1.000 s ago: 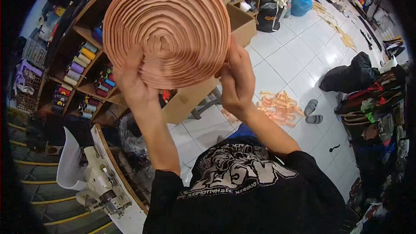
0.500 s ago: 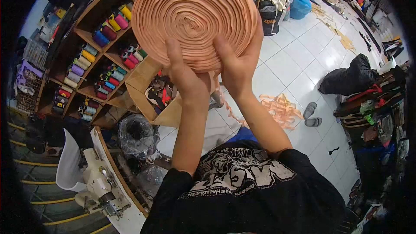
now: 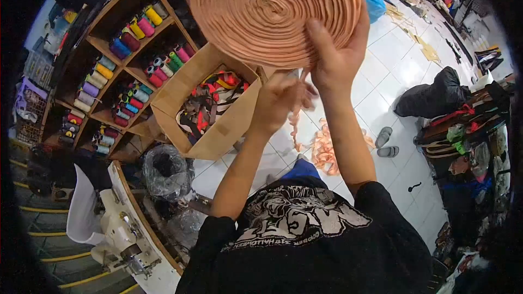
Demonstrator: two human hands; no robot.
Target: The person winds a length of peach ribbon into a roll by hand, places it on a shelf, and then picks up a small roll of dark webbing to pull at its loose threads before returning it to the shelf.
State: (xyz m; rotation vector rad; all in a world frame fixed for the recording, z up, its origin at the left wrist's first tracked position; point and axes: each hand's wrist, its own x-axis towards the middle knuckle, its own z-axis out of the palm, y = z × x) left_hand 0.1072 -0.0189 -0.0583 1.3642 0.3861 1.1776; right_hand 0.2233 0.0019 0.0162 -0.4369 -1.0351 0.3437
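Observation:
A large coil of peach fabric strip (image 3: 245, 27) is held up at the top of the view, its spiral face toward me. My right hand (image 3: 340, 60) grips its lower right side, thumb on the face and fingers behind. Just below the coil, my left hand (image 3: 280, 100) is slightly blurred, its fingers curled around the loose strip that comes off the coil. Under that hand the strip's tail (image 3: 295, 125) hangs down toward a loose heap of peach strip (image 3: 325, 149) on the floor.
A cardboard box (image 3: 218, 136) of dark and red scraps stands at left, beside a wooden shelf (image 3: 117, 68) of thread spools. A sewing machine (image 3: 120, 228) is lower left. Grey slippers (image 3: 385, 144) and a black bag (image 3: 436, 97) lie on the tiled floor at right.
My left hand has left the coil's face and moved down to the strip beneath it. The coil has shifted right and tilted, now supported by my right hand.

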